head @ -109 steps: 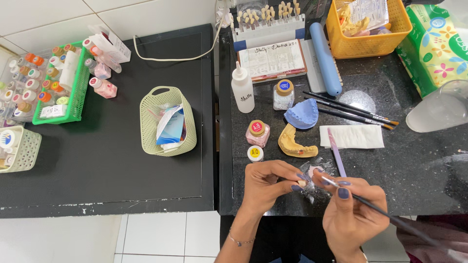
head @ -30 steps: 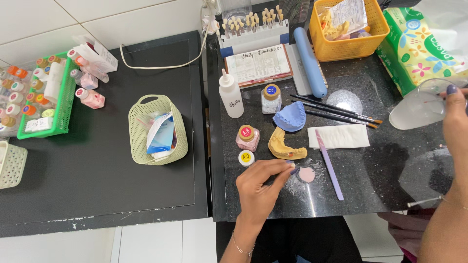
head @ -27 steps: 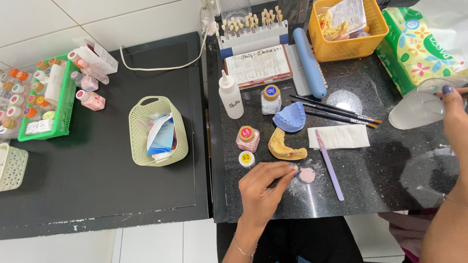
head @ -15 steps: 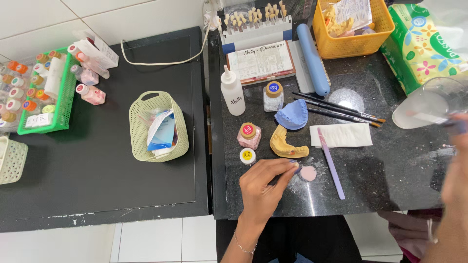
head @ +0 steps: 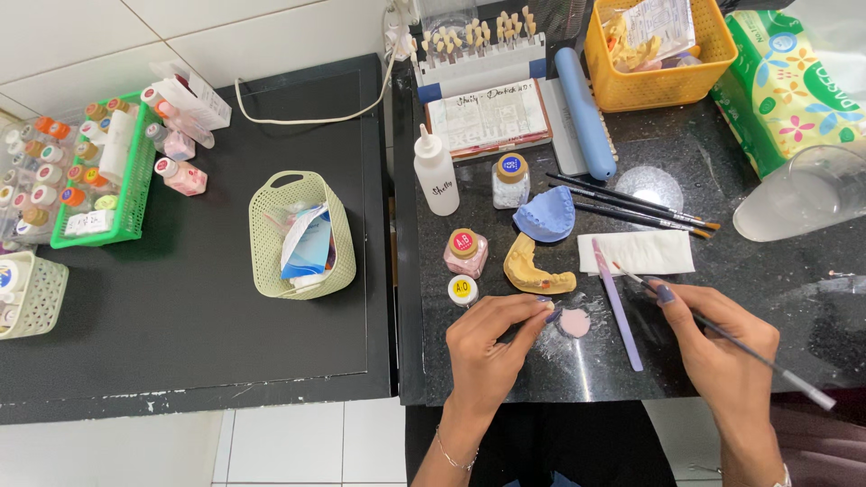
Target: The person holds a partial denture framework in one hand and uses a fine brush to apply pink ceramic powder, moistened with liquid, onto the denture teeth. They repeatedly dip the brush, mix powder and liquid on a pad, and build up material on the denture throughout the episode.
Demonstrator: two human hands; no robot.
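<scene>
Here we are at the dark speckled worktop (head: 794,298), looking straight down. The left hand (head: 487,347) rests low on the counter, fingertips pinched together on a tiny pale piece right beside the pink paste blob (head: 574,321); what exactly that piece is, I cannot tell, it is too small. The right hand (head: 722,347) grips a thin brush (head: 722,332) like a pen, handle trailing off to the right, tip pointing up-left over the white folded tissue (head: 636,252). The 2 hands sit apart, with a lilac flat tool (head: 618,305) lying between them.

How far along? By my reading, the mix is ready: the pink paste sits spread on the counter with a pale smear around it, small and soft-looking, slightly glossy. The brush tip looks clear of the paste at this instant, so the loading and laying-on onto the pinched piece looks yet to be done.

Around them: a yellow jaw cast (head: 534,271) touching distance above the left fingers, a blue jaw cast (head: 546,215) above that, a pink jar with an orange lid (head: 465,252), a small white pot (head: 463,289), a white squeeze bottle (head: 436,173), and 3 spare brushes (head: 631,203) near a clear cup (head: 798,194).
</scene>
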